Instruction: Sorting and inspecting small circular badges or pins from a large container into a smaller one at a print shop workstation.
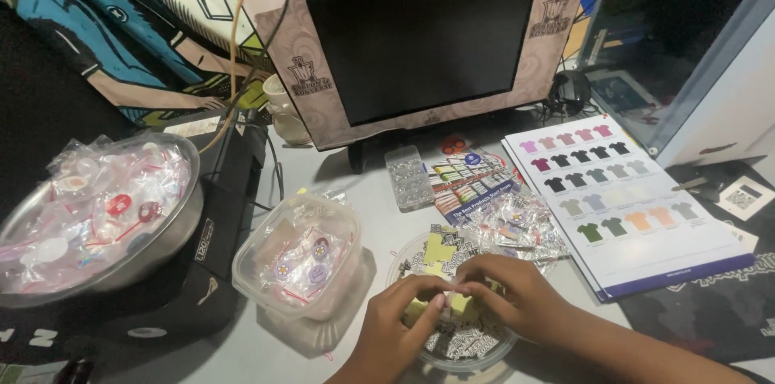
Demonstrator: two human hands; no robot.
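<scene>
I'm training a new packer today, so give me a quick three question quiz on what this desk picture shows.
1. True or false: both hands, left hand and right hand, meet over the round clear container.
2. Which holds bagged items at far left: A) metal bowl, B) cardboard box, C) drawer?
3. What sheet lies right of the dark monitor?

Key: 1 true. 2 A. 3 A shirt colour chart.
</scene>
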